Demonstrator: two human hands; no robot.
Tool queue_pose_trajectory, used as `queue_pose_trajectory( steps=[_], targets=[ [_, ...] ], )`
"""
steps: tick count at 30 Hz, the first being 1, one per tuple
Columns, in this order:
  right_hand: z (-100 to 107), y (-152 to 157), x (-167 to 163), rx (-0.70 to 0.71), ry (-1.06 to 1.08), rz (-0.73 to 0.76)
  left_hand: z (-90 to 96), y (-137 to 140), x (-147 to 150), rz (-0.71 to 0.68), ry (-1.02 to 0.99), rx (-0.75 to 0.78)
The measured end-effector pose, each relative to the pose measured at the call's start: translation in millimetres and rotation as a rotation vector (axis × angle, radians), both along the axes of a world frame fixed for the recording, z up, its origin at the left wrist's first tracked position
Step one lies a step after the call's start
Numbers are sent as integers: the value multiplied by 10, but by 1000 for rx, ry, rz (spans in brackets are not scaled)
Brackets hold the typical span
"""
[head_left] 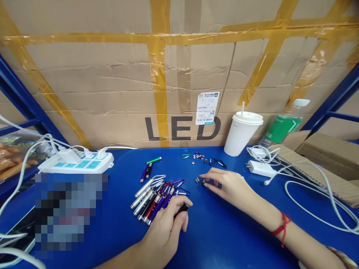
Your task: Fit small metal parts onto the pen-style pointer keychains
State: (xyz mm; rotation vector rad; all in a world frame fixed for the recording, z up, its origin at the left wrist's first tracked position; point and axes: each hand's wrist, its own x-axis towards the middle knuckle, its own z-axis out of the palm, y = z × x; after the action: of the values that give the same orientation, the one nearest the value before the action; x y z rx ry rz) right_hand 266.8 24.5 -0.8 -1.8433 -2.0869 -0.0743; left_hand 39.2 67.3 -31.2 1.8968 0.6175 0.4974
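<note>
Black and partly hidden, a penlight body (pixel 183 209) sits gripped in my left hand (pixel 168 220), just beside the pile of penlights (pixel 152 208) on the blue tabletop (pixel 213 239). Thumb and fingertip of my right hand (pixel 226 183) seem to pinch a small dark piece (pixel 204 182), next to a tiny metal part (pixel 197 180). A loose pinch or nudge could send either rolling; brushing the carabiners (pixel 178 183) with my left knuckles might tangle them.

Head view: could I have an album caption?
Left hand grips a black tube beside keychain penlights, right hand near small metal parts.
</note>
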Motion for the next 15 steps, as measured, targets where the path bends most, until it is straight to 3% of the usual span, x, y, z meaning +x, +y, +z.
queue_pose_trajectory(
  steps=[4,10,15],
  targets=[
    [-34,27,65,94,-48,10,20,4,14,11,-26,-6],
    [-147,56,5,15,-23,129,34,10,33,-12,-48,25],
    [-179,67,6,18,-3,140,50,3,26,-2,-24,29]
  ],
)
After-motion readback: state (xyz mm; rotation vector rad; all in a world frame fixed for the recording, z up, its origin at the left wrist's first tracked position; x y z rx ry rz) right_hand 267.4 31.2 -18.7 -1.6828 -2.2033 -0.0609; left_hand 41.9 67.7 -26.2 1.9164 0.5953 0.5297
